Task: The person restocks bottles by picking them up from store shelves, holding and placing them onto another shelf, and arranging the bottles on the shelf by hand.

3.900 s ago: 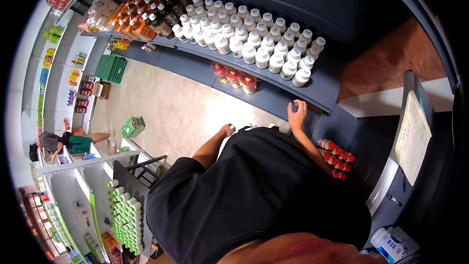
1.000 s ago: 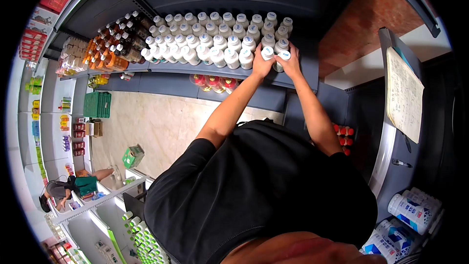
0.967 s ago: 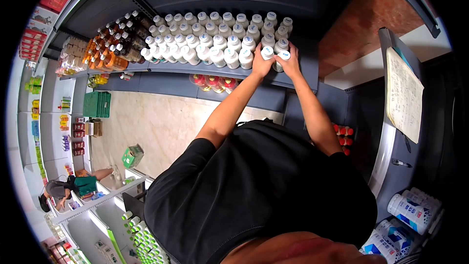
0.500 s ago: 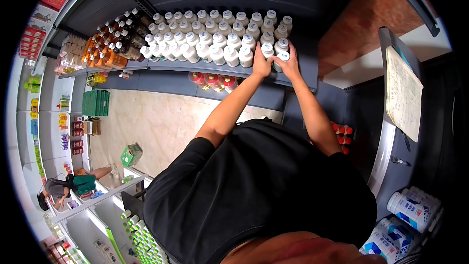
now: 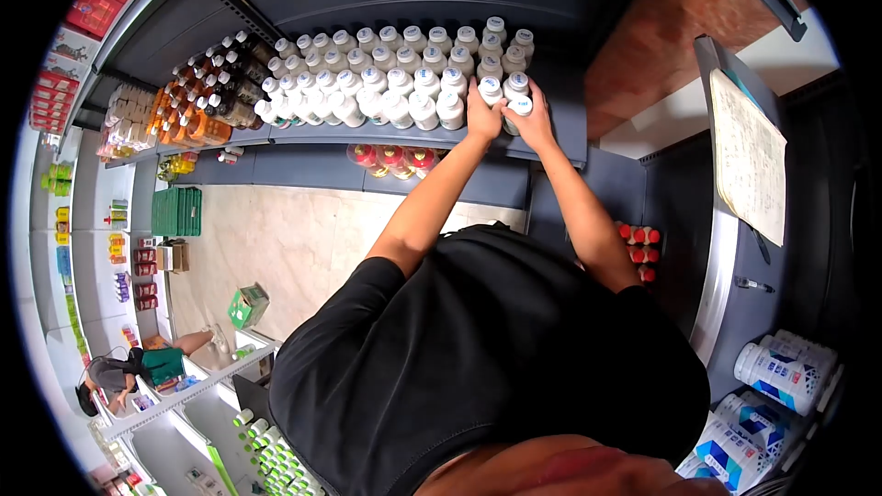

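Observation:
White bottles with printed white caps (image 5: 397, 108) stand in rows on a dark grey shelf (image 5: 322, 135). At the right end of the rows, my left hand (image 5: 482, 116) is wrapped round the left side of a small group of these bottles. My right hand (image 5: 534, 121) presses against the group's right side, its thumb close to my left thumb. Between the hands are the front bottles, one of them a white bottle (image 5: 519, 107) at the shelf's front edge. Bottles stand just left of my left hand and behind both hands.
Orange and dark bottles (image 5: 197, 124) stand farther left. Red-topped jars (image 5: 393, 162) sit on the lower shelf. An open notebook (image 5: 749, 156) and a pen (image 5: 754, 285) lie at the right. A person (image 5: 115, 377) is at the far left shelves, near a green box (image 5: 248, 306).
Both hands were low and away from the bottles in the oldest frame; now they are around the right-end group. Since a second ago the hands keep nearly the same hold, while the view has shifted slightly.

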{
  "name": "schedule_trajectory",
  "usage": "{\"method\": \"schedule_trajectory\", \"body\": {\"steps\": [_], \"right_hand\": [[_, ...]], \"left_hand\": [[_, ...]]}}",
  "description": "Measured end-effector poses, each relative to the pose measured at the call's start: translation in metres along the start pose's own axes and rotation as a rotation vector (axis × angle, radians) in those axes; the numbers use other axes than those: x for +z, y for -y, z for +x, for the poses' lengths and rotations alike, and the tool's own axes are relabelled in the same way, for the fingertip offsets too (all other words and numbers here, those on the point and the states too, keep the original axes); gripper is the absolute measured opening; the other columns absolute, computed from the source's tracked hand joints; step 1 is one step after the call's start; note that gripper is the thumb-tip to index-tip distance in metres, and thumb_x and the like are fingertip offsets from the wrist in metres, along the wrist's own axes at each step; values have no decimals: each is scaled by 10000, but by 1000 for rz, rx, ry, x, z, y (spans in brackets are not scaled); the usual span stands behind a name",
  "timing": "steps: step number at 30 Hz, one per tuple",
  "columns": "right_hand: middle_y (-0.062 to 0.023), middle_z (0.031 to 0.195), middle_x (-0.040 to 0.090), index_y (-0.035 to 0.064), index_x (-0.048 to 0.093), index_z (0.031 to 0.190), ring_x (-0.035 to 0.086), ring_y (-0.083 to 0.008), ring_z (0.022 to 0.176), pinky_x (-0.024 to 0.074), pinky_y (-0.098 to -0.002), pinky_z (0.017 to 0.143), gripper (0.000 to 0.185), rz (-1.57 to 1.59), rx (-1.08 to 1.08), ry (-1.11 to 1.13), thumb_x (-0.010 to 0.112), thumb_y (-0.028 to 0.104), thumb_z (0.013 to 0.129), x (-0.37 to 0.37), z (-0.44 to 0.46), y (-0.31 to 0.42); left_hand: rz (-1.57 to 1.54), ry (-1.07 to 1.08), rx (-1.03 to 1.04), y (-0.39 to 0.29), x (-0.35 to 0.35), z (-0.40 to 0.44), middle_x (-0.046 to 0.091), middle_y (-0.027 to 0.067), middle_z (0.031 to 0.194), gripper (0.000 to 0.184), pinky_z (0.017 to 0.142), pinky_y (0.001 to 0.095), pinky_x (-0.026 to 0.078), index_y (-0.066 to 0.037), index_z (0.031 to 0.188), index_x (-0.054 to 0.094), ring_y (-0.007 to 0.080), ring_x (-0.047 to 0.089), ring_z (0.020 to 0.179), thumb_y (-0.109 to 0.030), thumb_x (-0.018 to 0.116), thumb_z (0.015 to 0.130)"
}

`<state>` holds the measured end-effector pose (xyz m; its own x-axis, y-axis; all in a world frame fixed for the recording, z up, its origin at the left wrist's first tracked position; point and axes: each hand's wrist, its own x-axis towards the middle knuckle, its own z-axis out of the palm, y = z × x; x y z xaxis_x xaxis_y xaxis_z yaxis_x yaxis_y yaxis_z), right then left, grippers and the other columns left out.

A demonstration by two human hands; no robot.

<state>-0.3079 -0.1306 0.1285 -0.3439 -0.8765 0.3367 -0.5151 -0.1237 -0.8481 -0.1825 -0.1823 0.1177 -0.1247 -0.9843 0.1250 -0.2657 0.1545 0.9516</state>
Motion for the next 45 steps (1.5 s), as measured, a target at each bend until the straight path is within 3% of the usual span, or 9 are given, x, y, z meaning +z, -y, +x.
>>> {"method": "schedule_trajectory", "body": {"steps": [6, 10, 15, 19, 27, 32, 36, 42, 45], "right_hand": [[-231, 1419, 421, 57, 318, 1485, 405, -372, 1328, 340, -454, 1095, 970, 81, 7, 38, 850, 313, 716, 3, -3, -6], [-249, 1455, 356, 66, 283, 1506, 345, -381, 1364, 297, -466, 1122, 1012, 108, 70, 18, 831, 409, 727, 14, -7, -15], [-249, 1510, 294, 34, 235, 1530, 340, -355, 1375, 287, -428, 1134, 758, 291, 171, 10, 586, 382, 955, 9, 4, -25], [-236, 1427, 452, 36, 310, 1498, 460, -339, 1310, 381, -408, 1077, 868, 276, 313, -107, 735, 419, 845, -7, 49, -22], [-220, 1440, 470, 35, 312, 1483, 481, -329, 1324, 414, -376, 1074, 1126, -67, 202, 243, 883, 442, 602, -14, 128, -3], [-220, 1358, 548, 59, 326, 1470, 534, -354, 1266, 431, -400, 1061, 1086, -167, 152, 248, 872, 366, 583, -18, 138, 7], [-213, 1361, 549, 62, 316, 1474, 533, -352, 1267, 432, -404, 1059, 1095, -204, 131, 211, 878, 354, 580, -16, 142, -12], [-222, 1397, 514, 61, 326, 1479, 496, -351, 1305, 411, -406, 1078, 1094, -182, 95, 188, 894, 362, 594, -18, 147, -19], [-219, 1403, 510, 57, 348, 1473, 487, -347, 1314, 400, -404, 1087, 1077, -157, 68, 181, 901, 373, 605, -17, 150, -30]], "left_hand": [[11, 50, -30, 8, -7, -57, 293, 345, 1487, 923, 1172, 428, 240, 102, 1508, 93, 452, 289, 1402, -39, 643, 780], [57, 197, -17, 4, -4, -87, 262, 325, 1504, 1046, 1179, 426, 233, 95, 1513, 44, 443, 257, 1419, -117, 724, 747], [77, 145, 47, 0, 13, -77, 336, 330, 1449, 1022, 1141, 450, 284, 96, 1506, 95, 451, 346, 1359, -211, 754, 787], [197, 68, -20, 5, 20, -70, 445, 298, 1374, 777, 1090, 482, 329, 77, 1443, 293, 467, 433, 1250, -245, 700, 865], [243, 67, -129, 5, 22, -67, 513, 278, 1273, 709, 1009, 478, 407, 1, 1407, 388, 441, 493, 1176, -308, 724, 864], [266, 130, -179, 6, 20, -60, 529, 279, 1279, 699, 968, 482, 448, -33, 1409, 385, 444, 539, 1160, -364, 701, 880], [261, 174, -288, -6, 20, -55, 666, 279, 1064, 700, 908, 518, 463, -38, 1373, 358, 463, 610, 1059, -409, 689, 881], [217, 173, -310, 3, 34, -44, 682, 269, 1022, 663, 903, 515, 468, -20, 1339, 364, 467, 624, 1025, -401, 673, 893], [157, 96, -219, 27, 51, -39, 704, 197, 957, 572, 803, 440, 519, 19, 1276, 412, 351, 694, 869, -352, 658, 916]]}}
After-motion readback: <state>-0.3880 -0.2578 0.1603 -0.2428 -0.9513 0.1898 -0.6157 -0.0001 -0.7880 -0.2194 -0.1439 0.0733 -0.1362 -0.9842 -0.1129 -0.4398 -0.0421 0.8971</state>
